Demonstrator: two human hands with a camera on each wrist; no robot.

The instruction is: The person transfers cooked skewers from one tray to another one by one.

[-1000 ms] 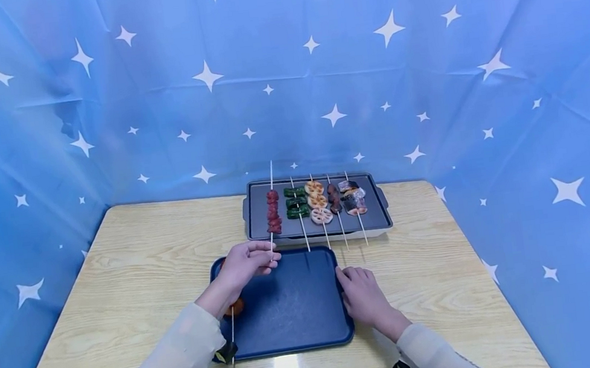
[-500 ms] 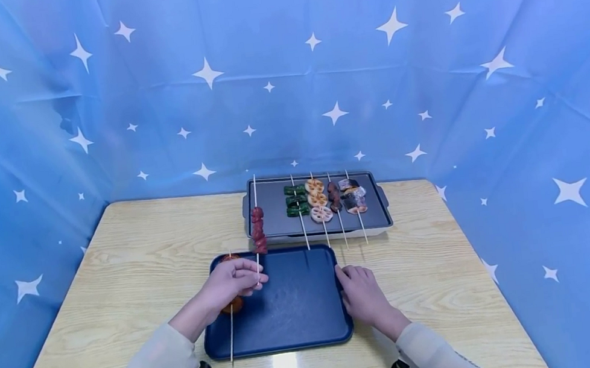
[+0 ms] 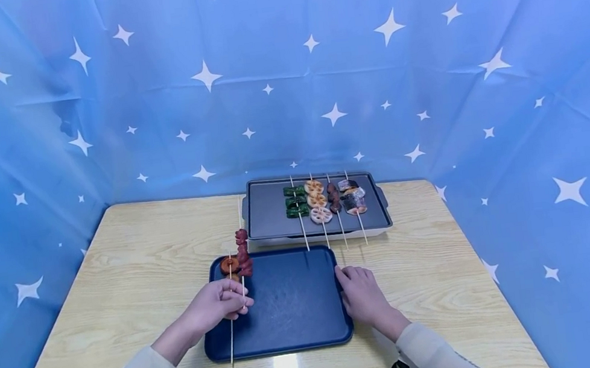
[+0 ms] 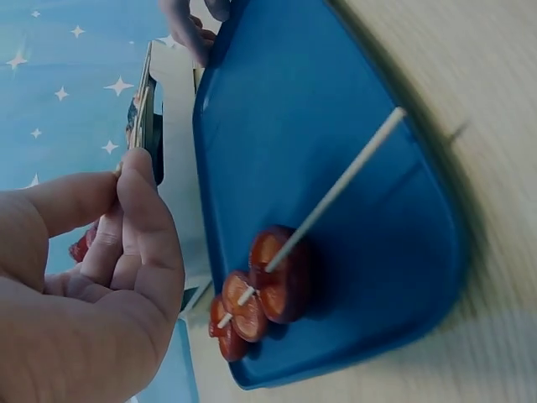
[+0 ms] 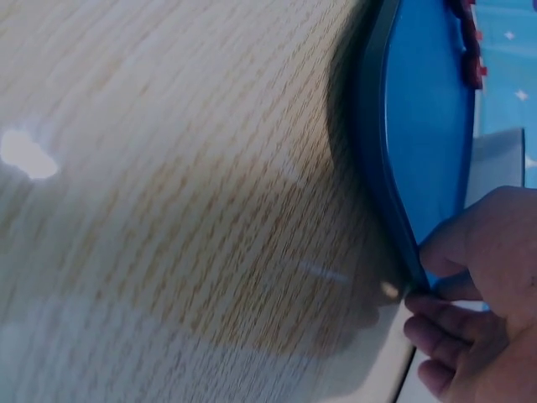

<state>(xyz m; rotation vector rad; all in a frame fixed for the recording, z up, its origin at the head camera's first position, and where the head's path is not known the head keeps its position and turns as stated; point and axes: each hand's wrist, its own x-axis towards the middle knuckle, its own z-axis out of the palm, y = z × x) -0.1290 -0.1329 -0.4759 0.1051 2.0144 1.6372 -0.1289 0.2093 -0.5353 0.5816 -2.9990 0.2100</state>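
My left hand (image 3: pixel 213 305) pinches the bare lower stick of a red meat skewer (image 3: pixel 243 253) between thumb and fingers. The skewer is raised at a tilt over the left part of a dark blue tray (image 3: pixel 293 311). Lying along the tray's left side is a skewer of orange-brown round slices (image 4: pixel 281 273), its stick poking past the near rim; the left hand partly hides it in the head view. At the tray's right edge my right hand (image 3: pixel 365 300) grips the rim, thumb on the inside and fingers outside, as the right wrist view shows.
Behind the tray stands a dark grill pan (image 3: pixel 271 211). On it lie a green pepper skewer (image 3: pixel 297 211), a lotus root skewer (image 3: pixel 320 214), a dark brown skewer (image 3: pixel 333 198) and a fish skewer (image 3: pixel 353 201). A blue star-patterned curtain (image 3: pixel 287 118) surrounds the wooden table (image 3: pixel 135 269).
The left hand has lifted the red meat skewer from the grill pan's left side and drawn it left and toward me, over the tray. My right hand stays on the tray's rim.
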